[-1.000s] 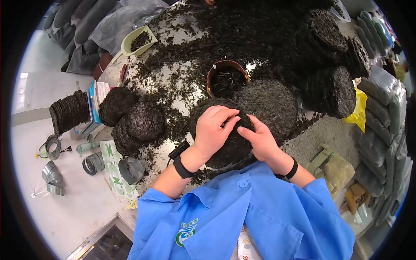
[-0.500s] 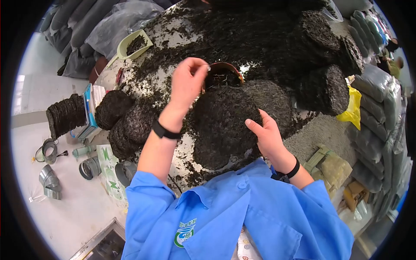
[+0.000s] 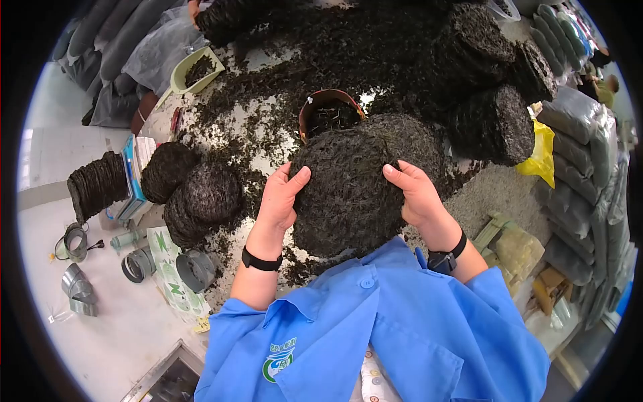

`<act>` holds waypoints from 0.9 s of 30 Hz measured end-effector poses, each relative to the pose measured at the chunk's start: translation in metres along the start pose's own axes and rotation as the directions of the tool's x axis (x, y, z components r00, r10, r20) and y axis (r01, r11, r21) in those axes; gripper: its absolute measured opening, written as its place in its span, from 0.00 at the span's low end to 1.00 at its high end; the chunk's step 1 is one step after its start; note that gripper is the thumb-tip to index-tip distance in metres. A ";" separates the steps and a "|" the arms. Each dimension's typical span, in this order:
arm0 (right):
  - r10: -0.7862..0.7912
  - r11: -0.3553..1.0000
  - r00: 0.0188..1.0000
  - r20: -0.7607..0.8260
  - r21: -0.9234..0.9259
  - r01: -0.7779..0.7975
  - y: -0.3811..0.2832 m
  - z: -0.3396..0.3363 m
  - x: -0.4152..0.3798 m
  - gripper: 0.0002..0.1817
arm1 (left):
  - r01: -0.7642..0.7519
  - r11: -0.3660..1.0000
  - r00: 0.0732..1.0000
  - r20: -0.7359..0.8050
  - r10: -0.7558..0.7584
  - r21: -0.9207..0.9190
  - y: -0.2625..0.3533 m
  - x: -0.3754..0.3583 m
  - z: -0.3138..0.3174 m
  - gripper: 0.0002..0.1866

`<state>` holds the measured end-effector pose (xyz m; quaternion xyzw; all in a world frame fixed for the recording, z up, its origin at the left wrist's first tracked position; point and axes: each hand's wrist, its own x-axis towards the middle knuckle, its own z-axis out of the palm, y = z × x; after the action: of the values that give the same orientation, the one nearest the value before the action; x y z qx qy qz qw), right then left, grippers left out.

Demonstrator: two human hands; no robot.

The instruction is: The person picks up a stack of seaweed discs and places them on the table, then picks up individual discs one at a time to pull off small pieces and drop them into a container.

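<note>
A round, dark, matted sheet [image 3: 348, 194] lies close in front of my body, tilted toward me. My left hand [image 3: 282, 194] pinches its left edge, thumb on top. At the right edge, my right hand [image 3: 412, 191] grips the same sheet with its thumb on the upper face. Just beyond it stands a reddish-brown round container [image 3: 305, 117] with dark bits inside. Another dark round sheet [image 3: 408, 137] lies partly beneath and behind the held one.
Stacks of dark sheets stand at the right [image 3: 492, 127] and left [image 3: 214, 191]. A pale dustpan [image 3: 179, 77] holds dark scraps. Metal rings [image 3: 195, 270] lie lower left. A yellow bag [image 3: 541, 157] hangs at the right. Another person's hand [image 3: 194, 10] shows at the top left.
My left hand has come down from beside the container onto the sheet's left edge. My right hand stays at the right edge. A co-worker's hand and a dark stack have appeared at the top left.
</note>
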<state>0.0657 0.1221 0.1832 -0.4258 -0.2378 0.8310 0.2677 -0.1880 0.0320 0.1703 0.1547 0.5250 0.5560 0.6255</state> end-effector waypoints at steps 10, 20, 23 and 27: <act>-0.224 0.962 0.963 0.148 -0.122 0.243 -0.006 -0.011 -0.017 0.19 | -0.111 0.984 0.992 0.049 0.119 -0.139 -0.009 -0.021 0.005 0.17; -0.671 0.064 0.640 0.374 -0.831 0.553 0.021 -0.044 -0.070 0.12 | 0.342 0.088 0.850 -0.348 0.395 0.936 -0.219 -0.045 -0.130 0.43; -0.067 0.472 0.936 0.345 -0.816 0.335 0.138 -0.047 -0.052 0.14 | 0.424 0.300 0.810 -0.506 0.296 0.854 -0.235 -0.047 -0.131 0.43; -0.207 -0.038 0.832 0.514 -0.854 0.518 0.218 -0.033 0.030 0.35 | 0.391 0.384 0.852 -0.487 0.193 0.836 -0.244 -0.047 -0.157 0.39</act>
<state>0.0253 -0.0152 0.0128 -0.3107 -0.8632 0.3875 0.0906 -0.1796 -0.1515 -0.0594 0.2866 0.8961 0.1506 0.3037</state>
